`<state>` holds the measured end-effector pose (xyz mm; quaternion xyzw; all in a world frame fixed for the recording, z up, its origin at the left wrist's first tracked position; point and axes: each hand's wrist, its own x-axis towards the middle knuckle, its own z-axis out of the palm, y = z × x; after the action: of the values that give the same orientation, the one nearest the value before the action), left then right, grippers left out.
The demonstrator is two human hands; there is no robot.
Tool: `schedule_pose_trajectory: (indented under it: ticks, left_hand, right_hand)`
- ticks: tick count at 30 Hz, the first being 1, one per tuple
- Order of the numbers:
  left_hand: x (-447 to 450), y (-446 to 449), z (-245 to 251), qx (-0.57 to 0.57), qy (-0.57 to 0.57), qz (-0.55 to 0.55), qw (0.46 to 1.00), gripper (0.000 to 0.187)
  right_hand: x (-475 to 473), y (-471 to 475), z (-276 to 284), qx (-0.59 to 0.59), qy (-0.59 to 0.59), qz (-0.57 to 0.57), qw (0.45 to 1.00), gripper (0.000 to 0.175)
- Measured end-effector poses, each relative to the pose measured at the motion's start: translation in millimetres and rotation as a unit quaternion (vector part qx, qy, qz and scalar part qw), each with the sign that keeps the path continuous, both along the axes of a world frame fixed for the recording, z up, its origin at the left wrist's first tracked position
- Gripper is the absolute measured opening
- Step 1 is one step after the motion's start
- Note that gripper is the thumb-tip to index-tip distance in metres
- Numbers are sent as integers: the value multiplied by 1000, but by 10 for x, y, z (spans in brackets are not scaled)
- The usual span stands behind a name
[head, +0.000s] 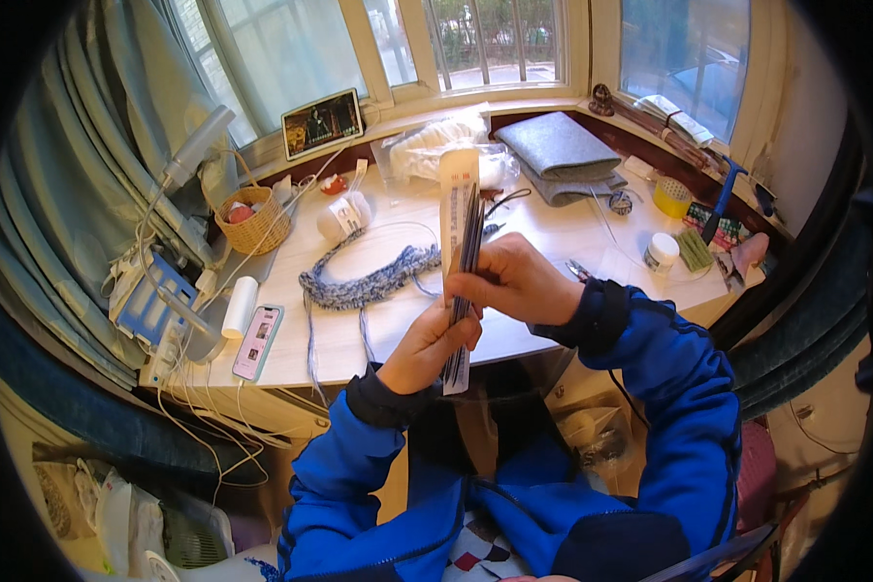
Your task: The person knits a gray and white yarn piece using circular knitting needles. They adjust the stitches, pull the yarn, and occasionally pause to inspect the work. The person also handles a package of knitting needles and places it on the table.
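Observation:
Both hands hold an upright bundle of thin dark double-pointed knitting needles [471,240] against a long, narrow paper sleeve [456,171] that bears writing. My left hand [433,340] grips the lower part of the bundle and sleeve. Just above it, my right hand [518,280] closes around the needles, its thumb across them. Behind the hands, a blue-and-white knitted strip [356,287] lies curved on the desk, loose yarn ends hanging over the front edge. A ball of cream yarn [335,218] with a paper band sits beyond the strip.
On the left stand a wicker basket [256,231], a desk lamp [189,153], a white cylinder [240,307] and a phone [259,342] with cables. Folded grey felt [559,145] lies at the back. A white jar [660,252], yellow container [672,198] and blue-handled tool [725,193] are right.

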<state>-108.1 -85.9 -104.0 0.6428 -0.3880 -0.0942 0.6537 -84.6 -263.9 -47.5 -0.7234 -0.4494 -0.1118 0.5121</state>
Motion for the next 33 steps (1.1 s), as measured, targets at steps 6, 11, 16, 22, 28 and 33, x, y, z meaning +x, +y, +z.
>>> schedule_pose_trajectory:
  ticks: [6,11,16,22,28,33]
  left_hand:
    - [125,163,122,-34,-71,177,981,30]
    - [-28,391,259,-209,7,124,970,71]
    - [-164,359,320,-249,40,126,959,86]
    - [-281,367,342,-230,51,139,962,79]
    - [-326,419,184,-226,67,122,964,35]
    - [-293,307,-6,-341,228,-86,908,18]
  right_hand:
    - [270,-408,148,142,75,-117,980,24]
    - [776,-886,-167,-124,-40,-299,945,33]
    - [901,-934,-678,-81,-34,-330,940,29]
    - [834,-969,-733,-83,-51,-336,937,25]
    - [778,-922,-673,-54,-77,-313,945,23]
    - [692,-792,120,182,-15,-248,951,36]
